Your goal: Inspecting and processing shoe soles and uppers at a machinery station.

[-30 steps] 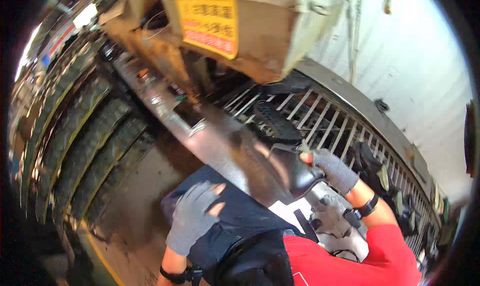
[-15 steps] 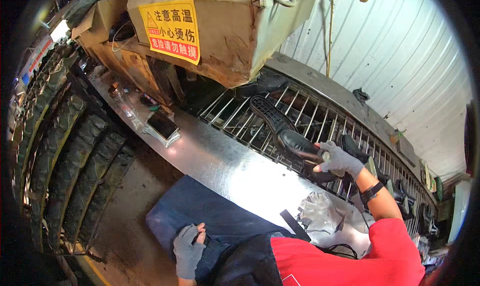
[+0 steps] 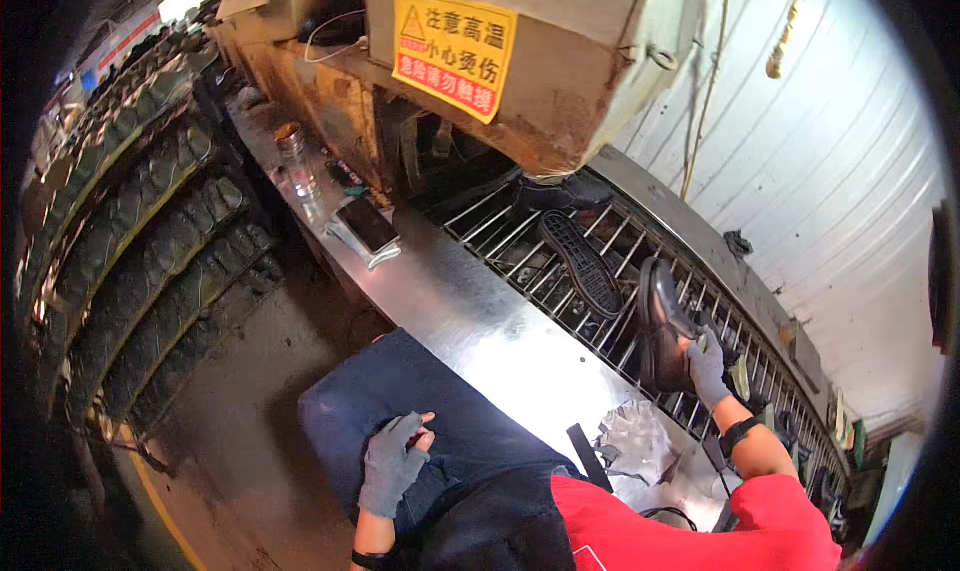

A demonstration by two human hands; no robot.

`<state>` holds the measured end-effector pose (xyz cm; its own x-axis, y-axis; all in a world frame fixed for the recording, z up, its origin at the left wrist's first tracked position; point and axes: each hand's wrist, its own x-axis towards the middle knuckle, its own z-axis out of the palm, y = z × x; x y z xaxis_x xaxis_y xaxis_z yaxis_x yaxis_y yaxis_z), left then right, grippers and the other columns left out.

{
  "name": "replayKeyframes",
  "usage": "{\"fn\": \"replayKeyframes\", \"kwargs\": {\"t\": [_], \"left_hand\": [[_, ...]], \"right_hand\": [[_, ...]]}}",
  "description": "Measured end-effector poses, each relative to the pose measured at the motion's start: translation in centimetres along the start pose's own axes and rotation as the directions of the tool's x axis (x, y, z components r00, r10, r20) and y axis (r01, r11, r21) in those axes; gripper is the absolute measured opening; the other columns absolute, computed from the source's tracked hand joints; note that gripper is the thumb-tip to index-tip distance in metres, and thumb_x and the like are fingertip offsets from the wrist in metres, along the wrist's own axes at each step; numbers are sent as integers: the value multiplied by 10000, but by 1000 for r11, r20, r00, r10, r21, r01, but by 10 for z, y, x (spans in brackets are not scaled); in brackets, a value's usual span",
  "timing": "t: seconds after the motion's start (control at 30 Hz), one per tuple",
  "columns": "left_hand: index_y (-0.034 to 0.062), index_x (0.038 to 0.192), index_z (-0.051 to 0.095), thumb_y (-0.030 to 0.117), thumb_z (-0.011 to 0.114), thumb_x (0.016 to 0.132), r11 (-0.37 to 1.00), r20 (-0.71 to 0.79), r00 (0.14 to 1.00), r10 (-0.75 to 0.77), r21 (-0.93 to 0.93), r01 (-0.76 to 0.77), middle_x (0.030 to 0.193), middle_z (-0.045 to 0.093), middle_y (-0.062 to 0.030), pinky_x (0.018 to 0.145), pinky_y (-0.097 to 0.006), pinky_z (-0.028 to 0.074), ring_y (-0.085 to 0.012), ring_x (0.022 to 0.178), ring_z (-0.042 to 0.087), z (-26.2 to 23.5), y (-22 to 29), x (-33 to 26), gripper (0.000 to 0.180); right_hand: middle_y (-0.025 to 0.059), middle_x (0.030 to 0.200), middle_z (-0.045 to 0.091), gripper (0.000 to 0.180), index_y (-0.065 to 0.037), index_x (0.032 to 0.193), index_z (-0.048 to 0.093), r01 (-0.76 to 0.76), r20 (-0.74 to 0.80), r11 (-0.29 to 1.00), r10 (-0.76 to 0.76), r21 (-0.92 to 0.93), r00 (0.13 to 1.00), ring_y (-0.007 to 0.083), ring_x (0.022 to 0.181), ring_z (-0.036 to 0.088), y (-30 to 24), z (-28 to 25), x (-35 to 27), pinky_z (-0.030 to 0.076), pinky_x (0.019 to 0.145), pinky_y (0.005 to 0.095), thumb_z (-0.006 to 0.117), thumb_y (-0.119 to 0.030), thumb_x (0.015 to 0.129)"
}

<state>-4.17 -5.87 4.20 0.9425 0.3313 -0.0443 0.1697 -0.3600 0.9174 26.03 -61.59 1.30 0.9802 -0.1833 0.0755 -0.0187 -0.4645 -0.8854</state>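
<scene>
My right hand (image 3: 708, 366), in a grey glove with bare fingertips, is closed on the heel end of a black leather shoe (image 3: 662, 306). The shoe is over a rack of metal rods, its toe pointing away from me. To its left a loose black shoe sole (image 3: 583, 263) lies on the rods, tread side up. My left hand (image 3: 395, 461), gloved the same way, rests on my dark-clothed lap. Its fingers are loosely bent and slightly apart, with nothing visible in them.
Behind the rod rack (image 3: 505, 241) hangs a metal hood (image 3: 560, 81) with a yellow warning label. A phone (image 3: 368, 225) and a clear bottle (image 3: 298, 171) stand on the metal ledge (image 3: 440, 291). Crumpled pale sheeting (image 3: 635, 441) lies near my right arm. Shoe-filled shelves (image 3: 150, 221) stand left.
My right hand has turned the shoe and shifted it away from the loose sole, so its toe now points away from me. The head view has moved; my left hand stays on my lap.
</scene>
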Motion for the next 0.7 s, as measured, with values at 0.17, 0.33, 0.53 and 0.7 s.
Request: {"fn": "replayKeyframes", "kwargs": {"t": [0.17,0.33,0.53,0.7], "left_hand": [[65,1237,731,91,743,946,989,21,1000,20,145,-22,1041,754,-70,762,-315,563,-184,824,692,-2,-9,2,293],[78,1263,736,106,742,950,995,23,1000,0,96,-2,1004,745,-64,781,-330,573,-183,845,705,-6,-7,10,314],[148,1277,737,201,750,951,974,-12,998,66,217,-62,1026,751,-77,857,-353,592,-192,921,738,-7,-10,-5,330],[145,1326,696,307,679,1025,983,46,988,144,109,-149,1100,720,-119,900,-405,582,-257,990,729,10,-22,1,343]], "right_hand": [[172,1027,732,716,23,1352,576,16,75,826,31,-563,997,351,1010,711,-64,30,34,537,943,403,800,-482,897],[251,1358,627,745,-37,1444,540,341,212,426,-323,-838,922,430,1288,593,-139,91,22,476,1079,488,811,-402,853],[244,1605,449,890,-97,1560,495,818,623,465,-541,-338,565,438,1482,425,-120,190,22,365,1227,522,856,-320,777],[220,1408,633,767,-68,1451,579,722,587,272,-437,-636,682,400,1236,631,-19,203,65,518,1035,502,825,-163,731]]}}
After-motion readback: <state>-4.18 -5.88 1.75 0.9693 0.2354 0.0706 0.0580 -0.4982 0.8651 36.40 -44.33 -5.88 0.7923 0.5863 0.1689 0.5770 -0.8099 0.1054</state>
